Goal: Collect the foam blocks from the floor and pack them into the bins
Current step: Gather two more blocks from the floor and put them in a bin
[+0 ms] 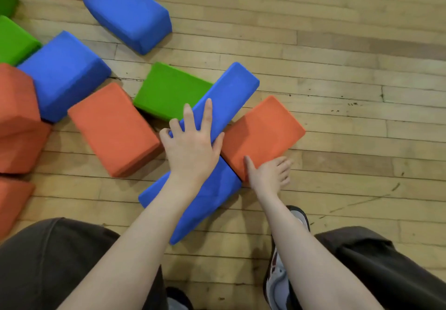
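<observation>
While no bin shows, packing looks barely begun | left hand (190, 144) clasps long blue block (207, 150) lying on floor (350, 44) | right hand (270, 173) grasps orange block (263, 133) edge | many blocks left

head cam | looks steeply down | close over floor (337, 44)
</observation>
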Demonstrator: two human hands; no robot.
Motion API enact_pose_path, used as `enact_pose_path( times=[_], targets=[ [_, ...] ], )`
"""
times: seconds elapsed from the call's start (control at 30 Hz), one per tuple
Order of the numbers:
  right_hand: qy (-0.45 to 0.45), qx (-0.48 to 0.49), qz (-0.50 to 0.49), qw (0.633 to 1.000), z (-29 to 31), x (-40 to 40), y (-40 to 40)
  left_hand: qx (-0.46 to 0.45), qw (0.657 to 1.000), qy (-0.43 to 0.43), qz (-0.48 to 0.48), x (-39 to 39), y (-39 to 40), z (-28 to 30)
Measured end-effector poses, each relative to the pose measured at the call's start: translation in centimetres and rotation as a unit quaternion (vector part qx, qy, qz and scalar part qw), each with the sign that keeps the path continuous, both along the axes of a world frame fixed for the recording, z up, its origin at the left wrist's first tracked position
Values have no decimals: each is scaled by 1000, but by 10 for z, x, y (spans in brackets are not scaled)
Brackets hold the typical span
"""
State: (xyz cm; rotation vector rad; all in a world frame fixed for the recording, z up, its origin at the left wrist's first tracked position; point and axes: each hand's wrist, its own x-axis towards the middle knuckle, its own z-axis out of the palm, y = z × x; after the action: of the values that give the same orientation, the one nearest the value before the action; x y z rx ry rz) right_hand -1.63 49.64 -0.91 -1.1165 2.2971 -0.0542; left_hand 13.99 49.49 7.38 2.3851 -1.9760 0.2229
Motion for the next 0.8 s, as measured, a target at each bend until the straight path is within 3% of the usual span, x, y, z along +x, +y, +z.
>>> enact_pose_path(
  times=[0.17,0.4,0.63,0.8],
  targets=[
    [-113,-15,-67,991,-2,11,-4,1,1000,1,-3,0,-3,6],
    [-246,-182,2,952,23,30,-26,10,998,53,11,20,-2,8],
    [-98,-226,117,962,40,32,-36,4,996,90,-21,28,-4,6],
    [-63,-197,148,967,69,29,-43,10,989,149,1,30,-4,22]
  ],
)
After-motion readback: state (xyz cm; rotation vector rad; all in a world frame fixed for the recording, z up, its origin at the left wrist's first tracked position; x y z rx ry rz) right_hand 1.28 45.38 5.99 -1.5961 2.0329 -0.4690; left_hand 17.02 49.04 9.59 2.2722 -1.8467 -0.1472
